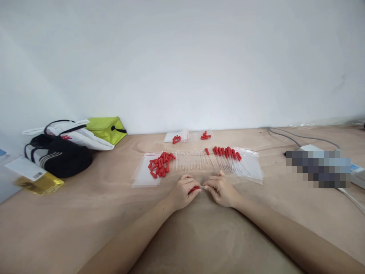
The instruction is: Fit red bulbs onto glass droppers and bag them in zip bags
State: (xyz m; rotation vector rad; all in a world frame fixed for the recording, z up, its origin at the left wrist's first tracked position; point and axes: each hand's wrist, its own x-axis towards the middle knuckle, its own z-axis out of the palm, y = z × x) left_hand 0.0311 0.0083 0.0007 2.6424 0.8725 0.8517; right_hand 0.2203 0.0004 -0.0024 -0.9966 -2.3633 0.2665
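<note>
My left hand is closed on a red rubber dropper bulb. In a pinch, my right hand holds a thin clear dropper tube, whose end meets the bulb between my hands. Ahead on the left, a pile of loose red bulbs lies on clear plastic bags. A row of bare clear tubes is spread in the middle. To its right, several tubes capped with red bulbs rest partly on more plastic bags.
Two small groups of red bulbs lie on bags near the wall. At left are a black bag, a white bag, a lime-green bag and a gold packet. Cables and a blurred-out object are at right.
</note>
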